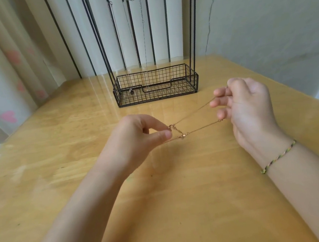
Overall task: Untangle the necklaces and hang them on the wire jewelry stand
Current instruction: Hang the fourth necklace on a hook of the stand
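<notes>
Item: wire jewelry stand (155, 84), at the far side of the table (180, 186). We count it part-filled: thin chains (144, 35) already hang from its top.
Item: gold necklace (201, 128), not yet hung, stretched above the table between our hands. Left hand (135, 140) pinches it near the clasp. Right hand (248, 105) curls round both strands.

We note both forearms bare. The left one runs from the lower left corner up to frame centre; the right one comes in from the lower right. Left hand (137, 136), back towards us, thumb and forefinger tips meeting in a pinch on the gold chain (182, 135). Right hand (248, 109), right of centre and higher in frame, fingers curled leftward, gripping the chain's strands. Hands apart.
</notes>
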`<state>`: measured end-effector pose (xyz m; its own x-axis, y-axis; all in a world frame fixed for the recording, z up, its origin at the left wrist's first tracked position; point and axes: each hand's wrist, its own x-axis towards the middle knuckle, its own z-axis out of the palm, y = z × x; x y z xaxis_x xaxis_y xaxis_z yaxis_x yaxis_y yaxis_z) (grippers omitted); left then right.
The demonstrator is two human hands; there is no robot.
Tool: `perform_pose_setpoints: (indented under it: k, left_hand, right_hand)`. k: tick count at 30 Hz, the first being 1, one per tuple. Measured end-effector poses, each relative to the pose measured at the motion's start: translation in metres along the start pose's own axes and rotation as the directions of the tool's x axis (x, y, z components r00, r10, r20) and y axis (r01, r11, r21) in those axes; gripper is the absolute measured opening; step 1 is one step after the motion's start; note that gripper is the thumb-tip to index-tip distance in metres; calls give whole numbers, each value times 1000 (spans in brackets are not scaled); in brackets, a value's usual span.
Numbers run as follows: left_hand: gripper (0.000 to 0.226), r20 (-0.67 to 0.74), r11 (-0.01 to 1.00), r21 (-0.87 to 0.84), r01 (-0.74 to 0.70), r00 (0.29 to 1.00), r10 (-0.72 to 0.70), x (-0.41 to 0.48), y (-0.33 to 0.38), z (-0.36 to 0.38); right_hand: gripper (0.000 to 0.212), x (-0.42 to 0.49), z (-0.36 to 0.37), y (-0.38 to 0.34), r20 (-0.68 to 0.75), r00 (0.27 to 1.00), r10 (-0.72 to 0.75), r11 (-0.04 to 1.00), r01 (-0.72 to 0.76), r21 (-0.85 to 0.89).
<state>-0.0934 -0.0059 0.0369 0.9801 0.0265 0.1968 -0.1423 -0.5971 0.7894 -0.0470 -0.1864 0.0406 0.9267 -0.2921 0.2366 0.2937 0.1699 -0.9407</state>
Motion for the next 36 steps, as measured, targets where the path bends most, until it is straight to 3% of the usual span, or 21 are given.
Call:
perform_pose_setpoints:
  k: [3, 7, 10, 13, 18, 24, 36]
  left_hand:
    - [13, -13, 985, -168, 26, 999, -29, 2, 7, -2]
    - [18, -10, 873, -479, 96, 993, -115, 11, 24, -11]
    - [18, -65, 851, -523, 51, 993, -99, 21, 39, -20]
    - [19, -152, 867, -498, -20, 986, -65, 28, 58, -28]
    - [18, -226, 876, -476, -76, 973, -39, 44, 90, -42]
    - [16, -212, 874, -468, -133, 977, 36, 61, 134, -50]
    - [14, -261, 863, -475, -171, 964, 48, 97, 169, -59]
  right_hand:
    - [24, 1, -1, 5, 41, 999, 36, 999, -34, -38]
    - [14, -3, -4, 6, 219, 972, 88, 983, -49, -177]
    - [8, -5, -6, 1, 403, 906, 129, 939, 19, -342]
    - [3, -7, -4, 4, 470, 853, 225, 882, 27, -470]
    - [18, -1, 0, 9, 380, 872, 308, 920, -172, -351]
    - [16, 0, 6, 7, 450, 768, 455, 876, -477, -71]
    - [20, -1, 2, -1, 610, 699, 373, 876, -482, 17]
